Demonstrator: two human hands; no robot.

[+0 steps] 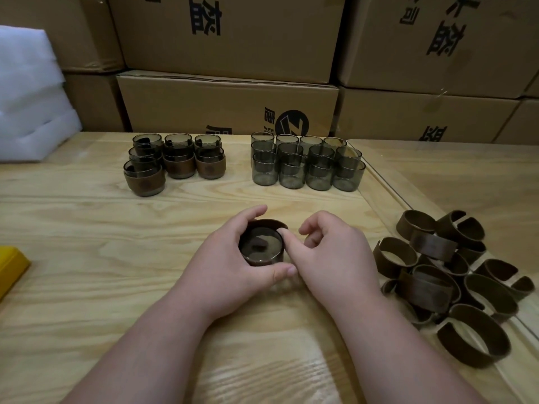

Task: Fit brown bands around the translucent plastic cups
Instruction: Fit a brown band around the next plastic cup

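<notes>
Both forearms reached in from the near edge of the bench [87,258]. Left hand [230,263] curled around a translucent cup [261,247], its brown band [271,223] partly on and standing proud at the far rim. Right hand [329,252] just beside it, fingers loosely curled, thumb tip touching the cup's rim, gripping nothing. Step judged: seating the band; next it likely needs pressing down evenly all round. Loose bands [455,281] heaped to the right. Farther off: banded cups [175,161] left, bare cups [306,164] right, cardboard boxes [227,106] behind.
</notes>
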